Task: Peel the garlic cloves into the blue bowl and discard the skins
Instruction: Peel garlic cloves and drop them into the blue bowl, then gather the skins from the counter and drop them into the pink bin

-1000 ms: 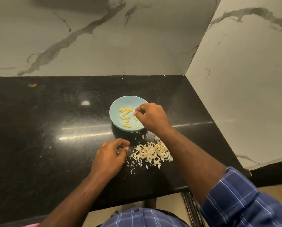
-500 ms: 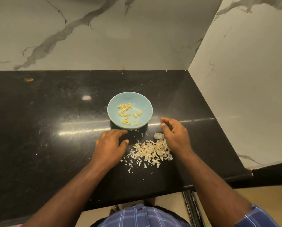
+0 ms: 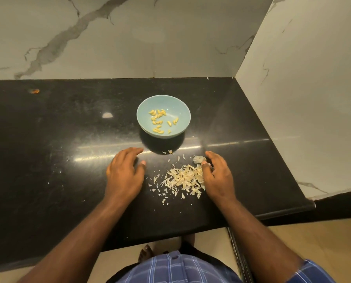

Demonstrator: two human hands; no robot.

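A light blue bowl (image 3: 181, 111) stands on the black counter and holds several peeled yellow garlic cloves (image 3: 157, 119). In front of it lies a pile of pale garlic skins (image 3: 185, 177), with loose flakes scattered around. My left hand (image 3: 124, 174) rests flat on the counter to the left of the skins, fingers relaxed, holding nothing. My right hand (image 3: 217, 176) lies against the right edge of the pile, fingers loosely bent, thumb touching the skins. Both hands sit nearer to me than the bowl.
The black granite counter (image 3: 58, 150) meets marble walls behind (image 3: 150, 37) and on the right (image 3: 303, 88). Its front edge runs close to my body. A small orange speck (image 3: 34, 91) lies at the far left.
My right hand left the bowl, where it dropped a clove, and came down beside the skin pile. My left hand opened and settled flat on the counter.
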